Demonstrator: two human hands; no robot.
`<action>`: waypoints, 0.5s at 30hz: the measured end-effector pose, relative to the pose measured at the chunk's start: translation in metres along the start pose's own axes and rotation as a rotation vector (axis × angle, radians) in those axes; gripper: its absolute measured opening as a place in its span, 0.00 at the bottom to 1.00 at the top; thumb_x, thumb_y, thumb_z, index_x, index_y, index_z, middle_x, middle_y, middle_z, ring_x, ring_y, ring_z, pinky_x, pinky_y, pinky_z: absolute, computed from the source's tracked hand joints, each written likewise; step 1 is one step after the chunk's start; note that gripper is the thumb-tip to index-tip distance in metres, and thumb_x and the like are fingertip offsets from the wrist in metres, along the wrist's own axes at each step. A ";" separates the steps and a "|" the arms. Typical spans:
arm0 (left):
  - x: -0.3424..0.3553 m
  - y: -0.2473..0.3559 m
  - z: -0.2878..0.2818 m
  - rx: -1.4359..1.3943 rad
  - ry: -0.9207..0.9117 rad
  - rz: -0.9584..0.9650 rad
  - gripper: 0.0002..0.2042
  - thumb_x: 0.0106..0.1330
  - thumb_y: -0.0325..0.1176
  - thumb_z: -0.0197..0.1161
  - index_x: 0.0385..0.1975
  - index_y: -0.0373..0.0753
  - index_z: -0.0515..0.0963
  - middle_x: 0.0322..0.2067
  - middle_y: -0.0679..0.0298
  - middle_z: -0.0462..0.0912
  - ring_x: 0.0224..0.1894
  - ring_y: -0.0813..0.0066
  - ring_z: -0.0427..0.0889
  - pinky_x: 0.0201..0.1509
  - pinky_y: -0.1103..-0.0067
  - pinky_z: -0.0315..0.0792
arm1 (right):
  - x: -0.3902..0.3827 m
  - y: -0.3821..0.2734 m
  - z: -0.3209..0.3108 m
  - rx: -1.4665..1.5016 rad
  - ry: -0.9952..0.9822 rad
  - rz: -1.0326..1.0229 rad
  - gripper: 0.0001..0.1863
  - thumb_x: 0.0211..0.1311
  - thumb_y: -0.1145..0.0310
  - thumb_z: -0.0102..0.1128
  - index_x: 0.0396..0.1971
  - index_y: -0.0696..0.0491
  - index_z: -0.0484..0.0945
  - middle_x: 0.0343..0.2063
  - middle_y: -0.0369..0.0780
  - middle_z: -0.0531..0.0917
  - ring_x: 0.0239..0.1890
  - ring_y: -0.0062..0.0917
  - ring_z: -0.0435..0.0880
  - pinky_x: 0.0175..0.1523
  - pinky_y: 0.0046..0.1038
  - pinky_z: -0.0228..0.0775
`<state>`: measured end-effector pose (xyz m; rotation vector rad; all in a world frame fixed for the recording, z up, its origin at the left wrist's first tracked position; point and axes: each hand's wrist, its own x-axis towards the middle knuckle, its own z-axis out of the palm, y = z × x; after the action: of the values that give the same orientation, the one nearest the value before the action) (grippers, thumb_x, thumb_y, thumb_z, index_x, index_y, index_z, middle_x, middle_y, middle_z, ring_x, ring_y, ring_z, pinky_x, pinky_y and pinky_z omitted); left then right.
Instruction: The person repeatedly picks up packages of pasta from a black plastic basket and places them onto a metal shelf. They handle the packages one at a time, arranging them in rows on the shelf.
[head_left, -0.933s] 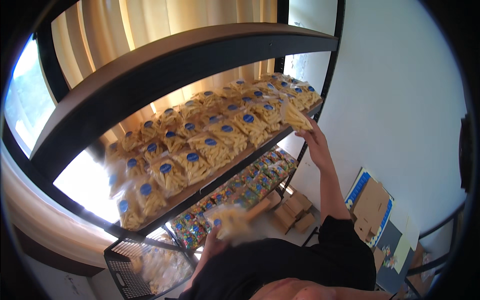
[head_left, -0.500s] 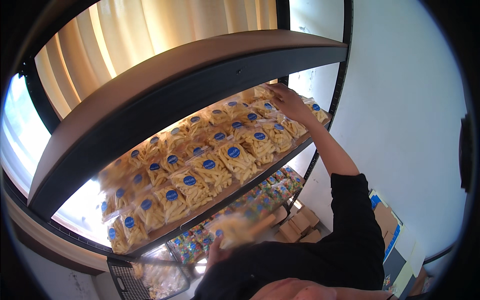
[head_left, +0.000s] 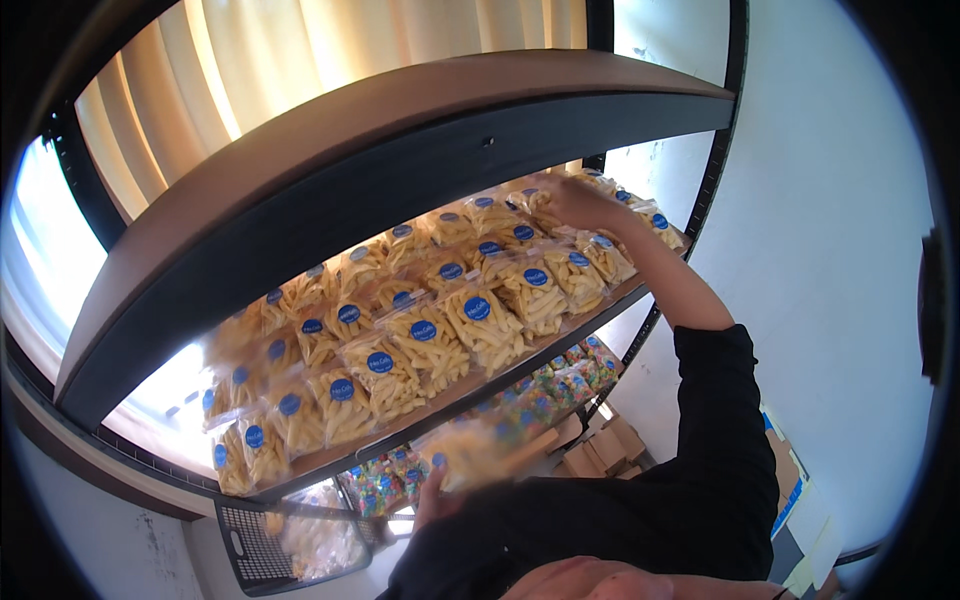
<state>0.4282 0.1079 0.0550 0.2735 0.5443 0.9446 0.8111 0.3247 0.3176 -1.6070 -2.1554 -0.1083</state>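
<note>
My left hand (head_left: 431, 500) is low, in front of the shelf, closed on a clear bag of pale yellow snack sticks (head_left: 468, 455) with a round blue label; the bag is blurred. Up at the right part of the shelf, my right hand (head_left: 583, 204) reaches over the back rows, low over snack bags like it. Motion smears its fingers, so their grip does not show. Rows of these bags (head_left: 425, 340) stand along the brown shelf board (head_left: 385, 438), labels facing me.
A dark-edged upper shelf (head_left: 400, 130) arches over the bags. Below are colourful bagged sweets (head_left: 385, 482), cardboard boxes (head_left: 605, 448) and a black plastic crate (head_left: 240, 545) with clear bags. A black post (head_left: 715, 170) and pale wall (head_left: 820, 220) bound the right side.
The view has shifted slightly, so the shelf appears farther right. My right hand has moved a little left along the back bags. The left hand keeps its bag low.
</note>
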 end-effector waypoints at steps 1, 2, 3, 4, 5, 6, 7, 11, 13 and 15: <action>0.001 0.001 -0.004 0.014 0.009 -0.007 0.29 0.63 0.41 0.59 0.61 0.35 0.62 0.58 0.54 0.71 0.62 0.57 0.68 0.69 0.61 0.58 | -0.005 -0.005 -0.005 0.001 0.071 0.043 0.25 0.60 0.70 0.50 0.59 0.55 0.69 0.58 0.50 0.72 0.59 0.43 0.72 0.65 0.36 0.62; 0.001 0.002 -0.008 0.019 -0.020 -0.006 0.29 0.63 0.41 0.59 0.62 0.35 0.62 0.58 0.54 0.71 0.62 0.57 0.68 0.69 0.61 0.58 | -0.012 -0.010 -0.014 -0.001 0.123 0.127 0.25 0.60 0.71 0.49 0.59 0.54 0.69 0.59 0.50 0.71 0.60 0.42 0.71 0.65 0.36 0.62; 0.003 0.003 -0.014 0.039 0.018 -0.008 0.29 0.63 0.40 0.59 0.62 0.35 0.62 0.58 0.54 0.70 0.62 0.56 0.68 0.69 0.61 0.58 | -0.020 -0.017 -0.021 -0.007 0.194 0.175 0.25 0.60 0.71 0.49 0.60 0.54 0.68 0.59 0.49 0.71 0.61 0.42 0.71 0.66 0.36 0.62; 0.006 0.005 -0.019 0.051 0.019 -0.001 0.29 0.63 0.40 0.59 0.62 0.35 0.61 0.58 0.54 0.70 0.62 0.56 0.68 0.69 0.61 0.57 | -0.027 -0.025 -0.028 0.001 0.228 0.125 0.25 0.60 0.72 0.49 0.60 0.54 0.68 0.60 0.48 0.71 0.61 0.41 0.70 0.65 0.36 0.62; 0.006 0.005 -0.026 0.066 0.059 -0.012 0.29 0.63 0.40 0.59 0.62 0.35 0.61 0.58 0.54 0.70 0.62 0.56 0.68 0.69 0.61 0.57 | -0.035 -0.035 -0.034 0.012 0.264 0.089 0.25 0.60 0.73 0.49 0.60 0.53 0.68 0.60 0.47 0.71 0.62 0.40 0.70 0.65 0.36 0.62; 0.008 0.007 -0.032 0.071 0.011 -0.016 0.29 0.63 0.40 0.59 0.62 0.35 0.61 0.58 0.54 0.70 0.62 0.56 0.68 0.69 0.60 0.57 | -0.047 -0.047 -0.038 0.067 0.294 0.043 0.25 0.60 0.75 0.49 0.60 0.53 0.68 0.60 0.46 0.71 0.62 0.40 0.70 0.65 0.35 0.62; 0.009 0.009 -0.039 0.085 0.049 -0.052 0.29 0.63 0.40 0.59 0.62 0.35 0.61 0.58 0.54 0.70 0.62 0.56 0.68 0.70 0.60 0.57 | -0.063 -0.059 -0.042 0.123 0.315 0.026 0.25 0.60 0.76 0.49 0.59 0.53 0.69 0.59 0.45 0.72 0.61 0.39 0.70 0.65 0.34 0.62; 0.009 0.014 -0.059 0.002 -0.059 -0.036 0.32 0.61 0.43 0.61 0.63 0.36 0.62 0.60 0.53 0.69 0.63 0.56 0.67 0.69 0.59 0.59 | -0.125 -0.114 -0.045 0.314 0.204 -0.077 0.19 0.66 0.76 0.47 0.56 0.55 0.73 0.56 0.43 0.76 0.58 0.30 0.74 0.61 0.30 0.65; 0.007 0.020 -0.063 -0.081 -0.191 -0.077 0.33 0.59 0.45 0.62 0.62 0.37 0.63 0.60 0.52 0.68 0.63 0.55 0.67 0.69 0.58 0.58 | -0.155 -0.138 -0.034 0.407 0.067 -0.063 0.17 0.66 0.77 0.48 0.53 0.56 0.75 0.52 0.42 0.78 0.55 0.29 0.76 0.57 0.29 0.67; 0.003 0.025 -0.063 -0.138 -0.320 -0.094 0.34 0.58 0.47 0.63 0.62 0.37 0.64 0.61 0.51 0.68 0.64 0.54 0.66 0.69 0.58 0.57 | -0.183 -0.152 -0.021 0.578 -0.048 0.016 0.14 0.66 0.77 0.49 0.49 0.58 0.77 0.48 0.42 0.80 0.51 0.28 0.78 0.53 0.28 0.69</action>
<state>0.3782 0.1239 0.0129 0.2655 0.1956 0.8233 0.7168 0.1062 0.2943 -1.2907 -1.9573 0.5167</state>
